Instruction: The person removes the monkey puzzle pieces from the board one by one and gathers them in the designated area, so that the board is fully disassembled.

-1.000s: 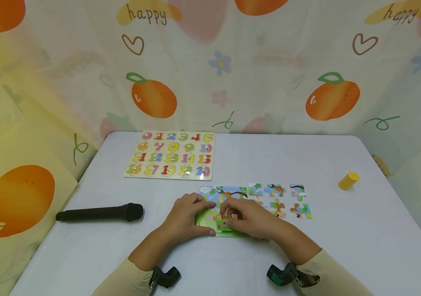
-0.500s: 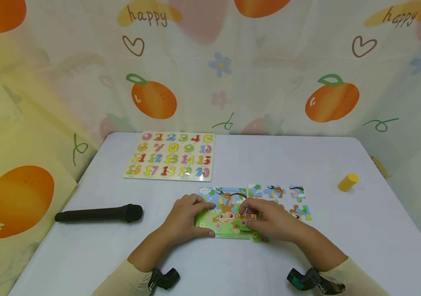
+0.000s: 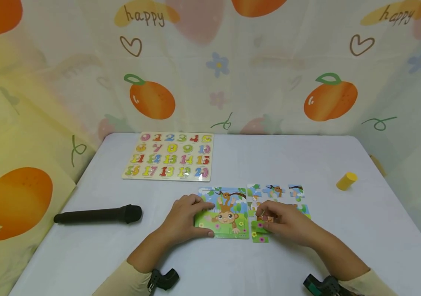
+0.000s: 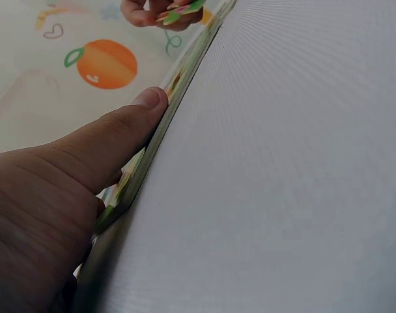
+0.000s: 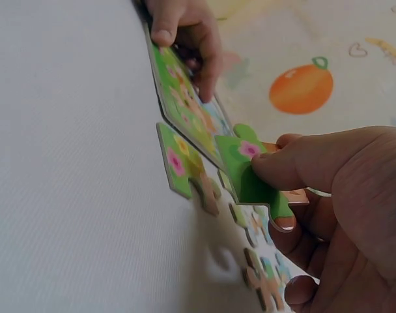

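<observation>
My right hand pinches a green jigsaw piece with a pink flower, thumb on its face and fingers beneath. It hovers just right of the puzzle board, which bears a monkey picture. My left hand rests on the board's left side, the thumb laid straight along its near edge and the index finger on top. Right under the held piece, another green jigsaw piece lies on the cloth. Several more loose pieces spread to the right, some partly hidden by my right hand.
Behind the puzzle lies a wooden number board. A black microphone is at the left, and a yellow cylinder at the far right. White cloth covers the table; a fruit-printed curtain hangs behind.
My right hand has moved right, carrying the jigsaw piece off the puzzle board to above the loose pieces, so the monkey picture is uncovered. My left hand has stayed on the board.
</observation>
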{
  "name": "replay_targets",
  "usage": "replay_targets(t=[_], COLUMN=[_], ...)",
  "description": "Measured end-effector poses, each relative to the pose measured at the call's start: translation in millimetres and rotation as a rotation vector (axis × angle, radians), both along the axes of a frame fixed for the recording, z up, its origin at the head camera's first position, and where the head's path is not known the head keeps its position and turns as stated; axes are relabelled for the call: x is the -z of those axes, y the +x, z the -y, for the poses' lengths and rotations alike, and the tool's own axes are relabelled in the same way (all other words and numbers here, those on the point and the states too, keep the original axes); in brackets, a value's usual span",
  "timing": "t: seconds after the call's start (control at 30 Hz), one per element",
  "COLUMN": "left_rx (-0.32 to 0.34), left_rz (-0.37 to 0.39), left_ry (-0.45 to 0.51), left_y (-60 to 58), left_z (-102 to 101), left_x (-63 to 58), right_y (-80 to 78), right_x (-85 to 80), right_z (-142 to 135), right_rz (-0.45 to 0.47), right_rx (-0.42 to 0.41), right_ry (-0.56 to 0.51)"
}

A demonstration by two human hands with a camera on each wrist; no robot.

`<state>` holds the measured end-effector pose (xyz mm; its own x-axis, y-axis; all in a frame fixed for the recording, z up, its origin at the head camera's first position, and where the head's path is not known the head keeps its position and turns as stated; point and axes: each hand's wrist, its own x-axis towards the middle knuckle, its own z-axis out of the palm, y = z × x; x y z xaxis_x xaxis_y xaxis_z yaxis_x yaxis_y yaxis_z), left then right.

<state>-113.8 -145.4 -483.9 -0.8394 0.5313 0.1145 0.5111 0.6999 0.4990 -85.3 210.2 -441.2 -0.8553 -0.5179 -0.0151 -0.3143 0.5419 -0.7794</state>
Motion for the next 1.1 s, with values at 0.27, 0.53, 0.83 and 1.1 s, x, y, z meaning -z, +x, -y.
replay_targets(t=[0.27, 0.53, 0.83, 1.1], left_rx=[0.002, 0.004, 0.002, -0.006], left_rz=[-0.014, -0.009, -0.007, -0.002], left_ry=[0.001, 0.004, -0.001, -0.007], left_y=[0.3, 0.5, 0.8, 1.4], left_z=[0.7, 0.5, 0.3, -0.7], left_x=[-0.7, -0.4, -1.1, -2.3], right_y=[6.9, 18.6, 27.6, 33.7], right_x=[-2.3, 2.7, 4.9, 14.1], right_z=[-17.9, -33.7, -46.3, -49.1], right_rz=[-0.043, -0.077, -0.082, -0.094], right_rx=[0.039, 0.079, 0.071, 0.044], right_ry=[0.058, 0.085, 0.103, 0.022])
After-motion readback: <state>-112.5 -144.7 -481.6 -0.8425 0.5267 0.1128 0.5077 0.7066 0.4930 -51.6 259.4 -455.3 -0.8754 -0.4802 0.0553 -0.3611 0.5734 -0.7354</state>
